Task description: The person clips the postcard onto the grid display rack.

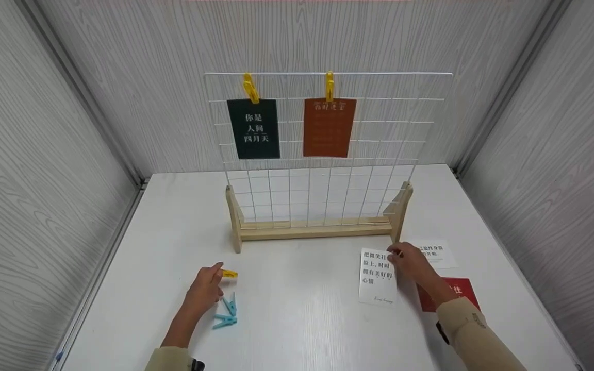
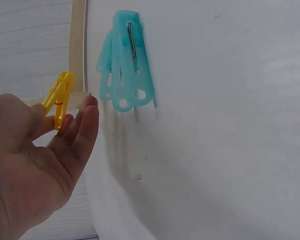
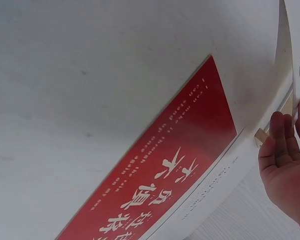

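My left hand [image 1: 205,289] pinches a yellow clothespin [image 2: 61,100] between thumb and fingertips, the other fingers extended. Near it on the table lie two light-blue clothespins [image 1: 229,305], which overlap in the left wrist view. On the right side, my right hand [image 1: 406,260] pinches the upper right edge of a white card [image 1: 377,288] with black Chinese characters. That card is raised off the table in the right wrist view. Under the right forearm is a red card [image 3: 164,165] with white lettering, and another white card [image 1: 444,253] lies just behind it.
A white wire grid [image 1: 328,190] stands upright in a wooden base [image 1: 317,231] at the back of the table. Yellow clothespins hold a dark green card [image 1: 256,147] and an orange-brown card [image 1: 328,134] on it. Grey wood-grain panels [image 1: 44,154] enclose the table.
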A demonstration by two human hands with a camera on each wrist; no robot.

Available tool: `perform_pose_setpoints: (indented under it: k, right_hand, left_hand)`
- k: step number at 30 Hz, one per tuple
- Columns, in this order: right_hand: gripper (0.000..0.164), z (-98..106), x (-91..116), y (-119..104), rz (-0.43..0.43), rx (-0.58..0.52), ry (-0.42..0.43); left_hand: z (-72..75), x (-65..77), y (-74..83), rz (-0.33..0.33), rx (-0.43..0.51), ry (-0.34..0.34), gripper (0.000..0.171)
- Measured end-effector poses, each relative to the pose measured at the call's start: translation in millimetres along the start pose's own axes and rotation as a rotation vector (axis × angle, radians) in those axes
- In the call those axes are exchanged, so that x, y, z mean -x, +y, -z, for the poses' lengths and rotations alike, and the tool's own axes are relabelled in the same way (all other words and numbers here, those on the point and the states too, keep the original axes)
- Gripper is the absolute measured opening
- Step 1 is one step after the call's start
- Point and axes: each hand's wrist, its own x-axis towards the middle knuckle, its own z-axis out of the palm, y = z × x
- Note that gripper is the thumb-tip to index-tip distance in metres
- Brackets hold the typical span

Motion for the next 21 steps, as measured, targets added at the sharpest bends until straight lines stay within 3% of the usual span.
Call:
perform_pose_setpoints:
  k: [11,21]
  right_hand:
    - [0.019,7,1,-8,-0.014,-0.093,0.029]
    - [0.02,10,-1,-9,-0.031,-0.15,0.037]
  left_hand:
    - [-0.8,-2.2,6.5,-0.014,0.113,0.066,0.046]
    - [-2.5,-1.5,14.2,-0.053,0.051,0.126,0.046]
